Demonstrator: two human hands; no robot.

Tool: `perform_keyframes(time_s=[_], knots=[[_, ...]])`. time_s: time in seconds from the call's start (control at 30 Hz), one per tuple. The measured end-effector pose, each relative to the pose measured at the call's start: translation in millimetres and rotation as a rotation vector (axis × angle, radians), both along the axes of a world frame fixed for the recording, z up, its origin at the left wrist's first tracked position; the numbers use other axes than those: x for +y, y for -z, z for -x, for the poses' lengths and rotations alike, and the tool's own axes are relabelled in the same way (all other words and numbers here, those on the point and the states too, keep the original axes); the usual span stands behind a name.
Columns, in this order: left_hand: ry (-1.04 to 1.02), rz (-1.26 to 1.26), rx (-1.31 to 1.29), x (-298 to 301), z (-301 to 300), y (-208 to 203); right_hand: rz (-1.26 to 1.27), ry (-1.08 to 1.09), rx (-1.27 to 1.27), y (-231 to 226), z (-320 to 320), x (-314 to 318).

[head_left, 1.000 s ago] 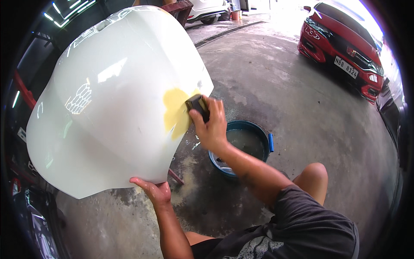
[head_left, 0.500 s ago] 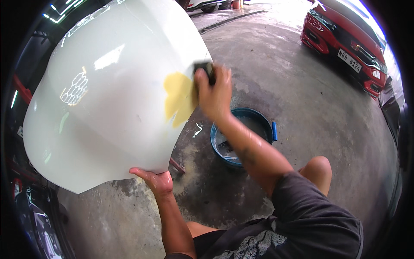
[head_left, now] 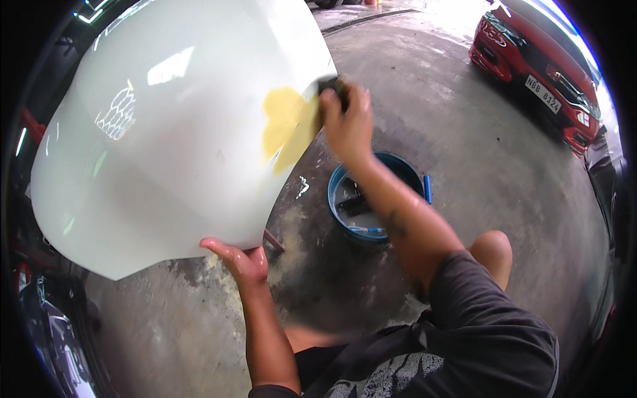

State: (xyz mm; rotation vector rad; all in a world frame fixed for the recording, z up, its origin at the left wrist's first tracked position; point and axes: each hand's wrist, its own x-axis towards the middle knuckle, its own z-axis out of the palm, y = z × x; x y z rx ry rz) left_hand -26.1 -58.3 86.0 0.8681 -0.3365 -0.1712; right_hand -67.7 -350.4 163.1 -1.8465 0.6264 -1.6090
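A white car hood point(head_left: 179, 172) fills the left half of the view, with a smooth yellow patch of filler point(head_left: 284, 119) near its right edge. Just beyond the patch, my right hand point(head_left: 350, 129) is closed on a dark sanding block point(head_left: 328, 85) pressed against that edge; its underside is hidden. Down at the hood's near edge, my left hand point(head_left: 244, 263) grips the rim, thumb lying on top and the fingers out of sight beneath. Both hands look wet.
A blue bucket point(head_left: 334, 199) of cloudy water stands on the concrete floor under my right forearm, with dark items inside. A red car point(head_left: 537, 66) is parked at the far right. Under the hood shows a reddish stand leg point(head_left: 274, 240). Dark car parts point(head_left: 63, 338) lie at lower left.
The view has shifted, so hood and bucket appear a little higher. My right hand and the sanding block have moved slightly outward along the hood's right edge. My left hand keeps its grip.
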Motion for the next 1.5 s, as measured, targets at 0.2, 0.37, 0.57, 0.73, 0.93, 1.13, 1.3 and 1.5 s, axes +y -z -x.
perform_keyframes(time_s=[0.2, 0.37, 0.57, 0.73, 0.93, 1.13, 1.3, 1.5], knots=[[-0.06, 0.0, -0.019, -1.8, 11.5, -16.2, 0.043, -0.199, -0.173, 51.6, 5.5, 81.9], [0.001, -0.013, -0.009, -5.4, 11.8, -8.5, -0.149, -0.053, 0.003, 23.6, -6.2, 0.8], [-0.037, -0.015, -0.06, 5.2, 0.1, -8.3, 0.024, -0.153, -0.1, 55.9, 8.4, 88.0], [-0.013, -0.05, 0.033, -4.9, 3.4, -3.8, -0.173, -0.107, -0.057, 22.9, 1.8, 14.7], [-0.029, -0.012, 0.012, -3.1, -1.7, 4.0, 0.071, -0.302, -0.007, 93.6, 20.5, 179.7], [-0.11, -0.036, -0.003, -4.2, -1.7, 5.8, -0.126, -0.004, -0.192, 13.0, -9.0, 64.9], [-0.082, -0.021, -0.033, -7.6, 3.3, -6.9, 0.022, -0.256, -0.053, 77.0, 19.7, 160.1], [-0.088, 0.009, -0.031, -11.6, -2.4, 4.6, -0.116, -0.251, -0.237, 57.7, -1.9, 139.8]])
